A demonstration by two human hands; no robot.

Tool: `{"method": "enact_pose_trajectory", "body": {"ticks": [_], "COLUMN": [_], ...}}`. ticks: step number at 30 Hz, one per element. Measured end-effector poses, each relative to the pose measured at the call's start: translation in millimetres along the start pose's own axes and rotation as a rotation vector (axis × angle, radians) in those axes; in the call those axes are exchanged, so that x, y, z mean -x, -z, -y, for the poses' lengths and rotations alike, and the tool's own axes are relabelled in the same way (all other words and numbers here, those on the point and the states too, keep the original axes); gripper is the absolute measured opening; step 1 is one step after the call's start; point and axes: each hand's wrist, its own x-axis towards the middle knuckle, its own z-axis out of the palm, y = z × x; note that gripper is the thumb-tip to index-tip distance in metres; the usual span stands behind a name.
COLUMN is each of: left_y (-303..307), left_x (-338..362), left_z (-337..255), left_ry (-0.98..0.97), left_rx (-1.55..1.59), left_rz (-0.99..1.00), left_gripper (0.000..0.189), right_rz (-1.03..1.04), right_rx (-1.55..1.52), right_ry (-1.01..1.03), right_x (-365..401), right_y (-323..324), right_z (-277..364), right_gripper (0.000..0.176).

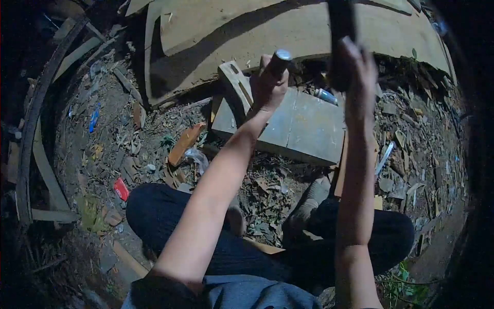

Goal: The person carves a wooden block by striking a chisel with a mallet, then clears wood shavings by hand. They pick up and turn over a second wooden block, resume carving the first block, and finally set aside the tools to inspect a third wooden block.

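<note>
My left hand (270, 90) is closed around a dark chisel-like tool (279, 63) with a round, shiny metal end facing up. Under and beside that hand lies a pale piece of wood with slots (236, 85), resting on a flat grey block (303, 123). Raised on the right, my right hand (357, 69) grips a long dark tool (340, 31), blurred by motion; its far end runs out of the top of the view. The lower tip of the left hand's tool is hidden behind the hand.
Large pale boards (206, 36) lie beyond the block. A small can (326, 96) lies behind it. An orange-brown wood piece (185, 144), a red wrapper (121, 189) and wood chips litter the ground. A curved dark strip (32, 113) stands at the left. My legs flank the near ground.
</note>
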Motion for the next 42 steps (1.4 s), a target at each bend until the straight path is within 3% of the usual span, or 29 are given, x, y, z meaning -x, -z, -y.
{"method": "enact_pose_trajectory", "body": {"ticks": [1,4,5,6,8,10,12,13,14,16,17,18,20,22,24,25,26,27,30,31,32,34,35,38,39,41,42], "left_y": [-3,-1,1,2,9,11,12,16,15,12,13,28,27,43,61,65,70,83,119,129,138,154,164,179,179,180,182], "left_x": [0,-1,2,2,0,4,0,-2,-2,2,-3,-8,-9,-9,-16,-22,-29,-38,-72,-87,-106,-135,-140,-137,-131,-116,-111], "left_z": [-1,8,8,8,8,11,14,8,12,22,15,14,45,45,68,86,99,92,69,74,80,75,59,49,48,59,65], "left_ry": [-0.003,-0.052,0.069,0.061,-0.031,0.009,0.003,0.184,0.179,0.102,0.046,-0.163,0.18,0.43,0.688,0.734,0.775,0.769,0.611,0.544,0.475,0.388,0.518,0.552,0.545,0.569,0.686], "left_rx": [-0.062,-0.033,0.022,0.026,0.0,0.047,-0.013,0.022,0.028,-0.014,-0.153,-0.593,0.057,0.251,0.176,0.132,0.084,0.165,0.132,0.11,0.087,0.023,0.128,0.291,0.41,0.341,0.284], "left_rz": [-0.038,-0.015,0.03,0.026,-0.068,-0.099,-0.005,0.093,0.093,0.083,-0.05,0.099,-0.018,-0.087,-0.216,-0.435,-0.658,-0.677,-0.593,-0.571,-0.551,-0.54,-0.43,-0.382,-0.44,-0.54,-0.559], "left_gripper": [0.02,0.019,0.019,0.019,0.017,0.017,0.023,0.025,0.025,0.031,0.04,0.047,0.043,0.041,0.037,0.037,0.036,0.035,0.039,0.04,0.041,0.044,0.043,0.035,0.027,0.023,0.024], "right_rz": [0.054,0.076,0.135,0.328,0.343,0.248,0.151,0.14,0.127,0.267,0.294,0.271,0.221,0.167,0.103,0.084,0.153,0.227,0.27,0.323,0.336,0.127,0.143,0.206,0.252,0.339,0.381], "right_rx": [0.006,0.221,0.65,0.871,0.879,0.655,0.369,0.414,0.46,1.14,1.108,1.108,1.065,1.002,1.035,1.028,1.201,1.371,1.504,1.496,1.487,1.675,1.651,1.43,1.363,1.31,1.294], "right_ry": [0.206,0.508,0.366,0.039,0.028,0.156,0.412,0.4,0.387,0.109,-0.022,-0.013,-0.07,-0.076,-0.235,-0.232,-0.305,-0.382,-0.384,-0.527,-0.533,0.121,0.102,0.213,0.193,0.061,0.012], "right_x": [-3,15,11,15,22,23,24,24,26,35,33,31,40,48,59,65,76,84,101,100,103,109,108,110,113,120,123], "right_y": [-2,-13,-11,-7,-9,-11,-26,-27,-27,-29,-26,-20,-6,10,24,32,40,48,72,71,72,78,58,-4,-27,-62,-71], "right_z": [16,20,8,-3,8,14,33,31,24,1,-6,-10,-28,-69,-100,-112,-123,-135,-175,-167,-179,-209,-197,-195,-197,-218,-219], "right_gripper": [0.043,0.041,0.045,0.052,0.055,0.054,0.047,0.048,0.049,0.054,0.063,0.063,0.064,0.066,0.066,0.066,0.066,0.065,0.065,0.061,0.061,0.056,0.055,0.068,0.073,0.084,0.096]}}
